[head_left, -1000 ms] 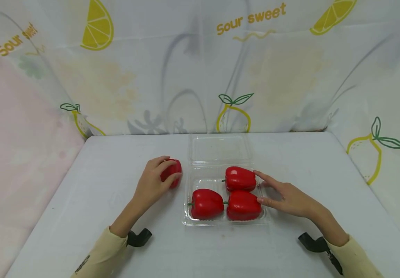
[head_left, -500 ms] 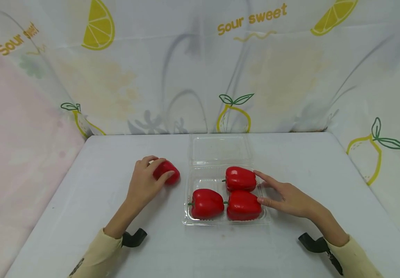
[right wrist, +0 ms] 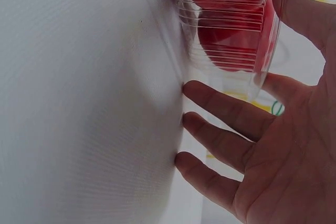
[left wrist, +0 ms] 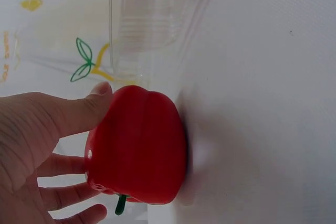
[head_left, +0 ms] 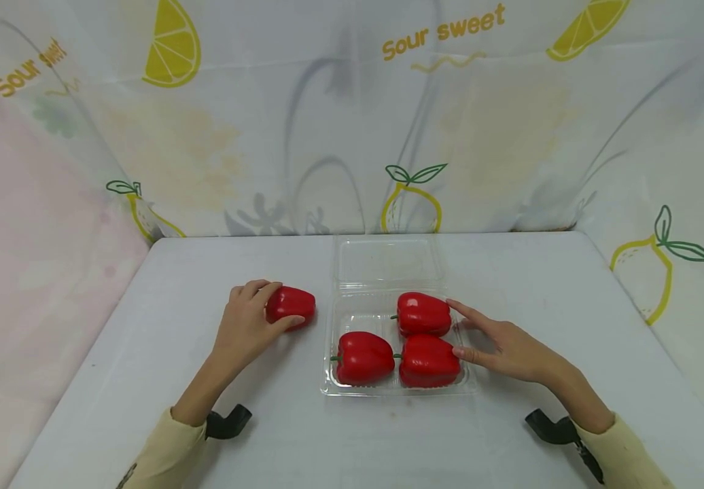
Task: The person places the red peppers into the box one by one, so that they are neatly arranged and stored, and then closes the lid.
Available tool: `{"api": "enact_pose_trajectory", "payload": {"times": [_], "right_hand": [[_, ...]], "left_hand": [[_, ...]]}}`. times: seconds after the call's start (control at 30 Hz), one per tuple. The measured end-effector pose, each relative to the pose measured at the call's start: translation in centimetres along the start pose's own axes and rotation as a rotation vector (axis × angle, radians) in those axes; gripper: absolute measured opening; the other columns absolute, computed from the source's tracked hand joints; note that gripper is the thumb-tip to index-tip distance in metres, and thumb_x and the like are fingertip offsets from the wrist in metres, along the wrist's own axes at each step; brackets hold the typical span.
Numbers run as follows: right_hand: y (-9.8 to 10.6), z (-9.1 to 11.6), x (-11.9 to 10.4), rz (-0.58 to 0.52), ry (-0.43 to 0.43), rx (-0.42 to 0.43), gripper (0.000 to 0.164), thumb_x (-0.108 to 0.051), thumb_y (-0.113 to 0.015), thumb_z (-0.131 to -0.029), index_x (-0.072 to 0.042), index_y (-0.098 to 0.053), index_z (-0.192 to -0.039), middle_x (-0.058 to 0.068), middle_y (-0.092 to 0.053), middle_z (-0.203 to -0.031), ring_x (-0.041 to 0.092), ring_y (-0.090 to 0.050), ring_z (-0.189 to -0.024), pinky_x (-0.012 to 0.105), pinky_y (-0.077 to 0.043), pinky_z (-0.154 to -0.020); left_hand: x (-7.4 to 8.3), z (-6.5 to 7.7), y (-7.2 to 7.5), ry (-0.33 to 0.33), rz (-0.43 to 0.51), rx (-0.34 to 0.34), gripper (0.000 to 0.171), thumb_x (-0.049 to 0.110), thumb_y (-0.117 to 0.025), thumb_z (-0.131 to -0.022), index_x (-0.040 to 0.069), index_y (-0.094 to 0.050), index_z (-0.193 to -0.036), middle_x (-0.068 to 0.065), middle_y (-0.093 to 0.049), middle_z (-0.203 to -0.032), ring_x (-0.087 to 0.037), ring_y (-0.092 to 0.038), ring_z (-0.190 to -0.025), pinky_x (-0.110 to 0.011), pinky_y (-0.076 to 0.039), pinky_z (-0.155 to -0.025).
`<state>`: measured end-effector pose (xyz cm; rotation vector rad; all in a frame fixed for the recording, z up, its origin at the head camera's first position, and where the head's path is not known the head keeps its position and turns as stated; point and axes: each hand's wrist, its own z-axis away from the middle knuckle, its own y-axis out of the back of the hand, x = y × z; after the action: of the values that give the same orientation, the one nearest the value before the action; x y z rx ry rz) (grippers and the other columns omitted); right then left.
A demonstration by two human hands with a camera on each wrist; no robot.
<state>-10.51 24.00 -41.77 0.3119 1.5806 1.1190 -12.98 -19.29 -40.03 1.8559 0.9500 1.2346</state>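
My left hand holds a red bell pepper between thumb and fingers on the table, left of a clear plastic clamshell box. The left wrist view shows this pepper lying on its side, its green stem pointing away from the box. Three more red bell peppers lie in the box: one at the back right, one at the front right, one at the front left. My right hand touches the box's right rim with thumb and index finger; its other fingertips rest on the table.
The box's clear lid lies folded back toward the rear edge of the white table. A printed cloth with lemon drawings hangs behind the table. The box's back left corner holds no pepper.
My left hand has moved left, drawing the pepper away from the box and turning it so more of its side shows. My right hand and the box have not moved.
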Motion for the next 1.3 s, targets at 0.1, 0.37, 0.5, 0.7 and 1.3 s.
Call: {"api": "enact_pose_trajectory", "payload": {"times": [0.1, 0.37, 0.5, 0.7, 1.3], "right_hand": [[0.0, 0.0, 0.0, 0.003, -0.004, -0.002, 0.079, -0.048, -0.065, -0.090, -0.028, -0.027, -0.156, 0.014, -0.060, -0.132, 0.039, -0.055, -0.121, 0.066, -0.047, -0.087], [0.0, 0.0, 0.1, 0.003, 0.000, 0.001, 0.080, -0.047, -0.066, -0.089, -0.027, -0.027, -0.156, 0.014, -0.060, -0.132, 0.039, -0.055, -0.120, 0.065, -0.048, -0.087], [0.0, 0.0, 0.1, 0.004, 0.000, 0.000, 0.080, -0.048, -0.065, -0.089, -0.027, -0.027, -0.156, 0.015, -0.059, -0.132, 0.039, -0.055, -0.121, 0.066, -0.048, -0.086], [0.0, -0.1, 0.2, -0.002, -0.003, -0.005, 0.080, -0.048, -0.065, -0.089, -0.027, -0.026, -0.156, 0.015, -0.059, -0.133, 0.039, -0.055, -0.121, 0.066, -0.048, -0.087], [-0.1, -0.1, 0.3, 0.000, 0.003, -0.008, 0.081, -0.048, -0.065, -0.089, -0.026, -0.027, -0.156, 0.016, -0.059, -0.133, 0.040, -0.054, -0.122, 0.066, -0.047, -0.087]], "left_hand": [[-0.1, 0.2, 0.1, 0.019, 0.014, -0.031, 0.065, 0.029, -0.087, -0.076, 0.001, -0.060, -0.128, -0.020, -0.055, -0.125, -0.039, -0.049, -0.111, -0.052, -0.053, -0.082], [-0.4, 0.5, -0.1, 0.078, 0.069, -0.104, 0.067, 0.020, -0.084, -0.079, 0.004, -0.053, -0.136, -0.020, -0.049, -0.133, -0.038, -0.051, -0.118, -0.056, -0.053, -0.087], [-0.4, 0.5, -0.1, 0.092, 0.088, -0.113, 0.068, 0.020, -0.083, -0.080, 0.005, -0.051, -0.137, -0.020, -0.049, -0.133, -0.039, -0.051, -0.117, -0.056, -0.053, -0.087], [-0.5, 0.5, 0.0, 0.088, 0.092, -0.092, 0.067, 0.021, -0.084, -0.079, 0.004, -0.053, -0.135, -0.021, -0.050, -0.131, -0.039, -0.053, -0.114, -0.054, -0.054, -0.085], [2.1, 0.3, 1.3, 0.038, 0.153, 0.006, 0.069, 0.022, -0.088, -0.074, 0.007, -0.055, -0.133, -0.017, -0.052, -0.131, -0.034, -0.054, -0.114, -0.051, -0.057, -0.080]]}}
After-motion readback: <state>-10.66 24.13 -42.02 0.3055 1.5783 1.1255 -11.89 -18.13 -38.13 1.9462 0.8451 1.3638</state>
